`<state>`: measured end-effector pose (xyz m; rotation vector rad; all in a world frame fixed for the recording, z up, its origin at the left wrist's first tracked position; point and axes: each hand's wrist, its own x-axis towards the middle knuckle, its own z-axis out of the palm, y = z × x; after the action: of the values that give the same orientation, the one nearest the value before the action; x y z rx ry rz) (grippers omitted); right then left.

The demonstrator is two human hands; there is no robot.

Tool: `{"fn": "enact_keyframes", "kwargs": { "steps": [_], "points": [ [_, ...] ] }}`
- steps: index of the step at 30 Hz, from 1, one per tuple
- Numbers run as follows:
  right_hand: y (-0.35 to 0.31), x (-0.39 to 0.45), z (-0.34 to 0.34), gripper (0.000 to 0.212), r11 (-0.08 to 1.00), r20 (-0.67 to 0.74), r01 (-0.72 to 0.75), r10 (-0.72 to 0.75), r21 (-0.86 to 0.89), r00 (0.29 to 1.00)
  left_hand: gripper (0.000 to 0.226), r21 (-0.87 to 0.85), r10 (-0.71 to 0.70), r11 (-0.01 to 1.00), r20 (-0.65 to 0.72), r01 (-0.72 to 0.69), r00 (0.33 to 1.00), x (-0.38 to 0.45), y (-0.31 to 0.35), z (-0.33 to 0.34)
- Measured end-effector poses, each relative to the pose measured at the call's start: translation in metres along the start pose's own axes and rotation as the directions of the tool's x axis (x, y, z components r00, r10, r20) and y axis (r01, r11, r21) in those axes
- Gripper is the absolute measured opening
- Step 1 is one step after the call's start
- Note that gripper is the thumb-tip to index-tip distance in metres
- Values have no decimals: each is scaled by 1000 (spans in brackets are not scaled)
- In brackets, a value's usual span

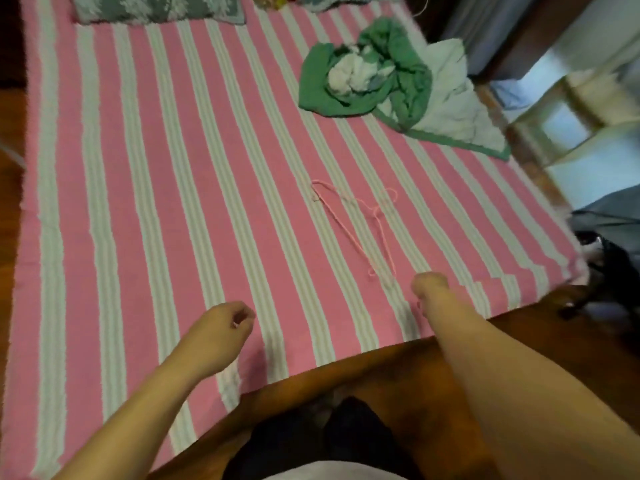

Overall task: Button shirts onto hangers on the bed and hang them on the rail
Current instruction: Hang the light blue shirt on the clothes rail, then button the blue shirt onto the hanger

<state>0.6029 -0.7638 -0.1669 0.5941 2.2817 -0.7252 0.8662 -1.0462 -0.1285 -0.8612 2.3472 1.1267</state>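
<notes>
No writing, label or brand can be read anywhere in the head view.

At the far left, dark wooden floor borders the bed [114, 188], which is covered by a pink sheet with pale green-white stripes running away from the person. At the top left edge lies one grey-green patterned pillow [156, 6], partly cut off by the frame.

The left hand [221, 327] hovers over the near part of the sheet, its fingers loosely curled inward with nothing visible between them. Its bare forearm reaches in from the lower left.

Near the middle of the bed lies one thin pink wire hanger [356, 223], flat on the sheet and hard to pick out against the stripes; whether a second one overlaps it cannot be told. Its lower end lies just beside the right hand [429, 289]. That hand is seen from behind the wrist, its fingers bent away from the camera, so whether it grips anything cannot be told.

Beyond the hanger, towards the upper right, sits one crumpled heap of green and white cloth [391, 77], well apart from both hands. How many garments it holds cannot be told.

The wooden bed frame [346, 368] runs along the near edge, with dark clothing on the person's legs below it. At the right edge stand pale furniture [585, 119] and a dark blurred object [609, 258] on the floor.
</notes>
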Motion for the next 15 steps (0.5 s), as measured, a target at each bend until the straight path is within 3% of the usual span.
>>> {"fn": "enact_keyframes", "kwargs": {
  "steps": [3,7,10,15],
  "points": [
    [31,-15,10,36,999,125,-7,1,46,992,19,29,41,999,38,-42,998,7,27,6],
    [78,-12,-30,26,963,121,-123,96,240,988,18,116,128,983,146,-145,981,22,90,27],
    [104,4,-113,25,894,46,-144,138,425,989,21,156,258,946,169,-284,951,33,176,43],
    [128,39,-309,24,782,-184,124,-13,610,983,16,139,517,834,143,-534,844,35,375,89]
  ]
}}
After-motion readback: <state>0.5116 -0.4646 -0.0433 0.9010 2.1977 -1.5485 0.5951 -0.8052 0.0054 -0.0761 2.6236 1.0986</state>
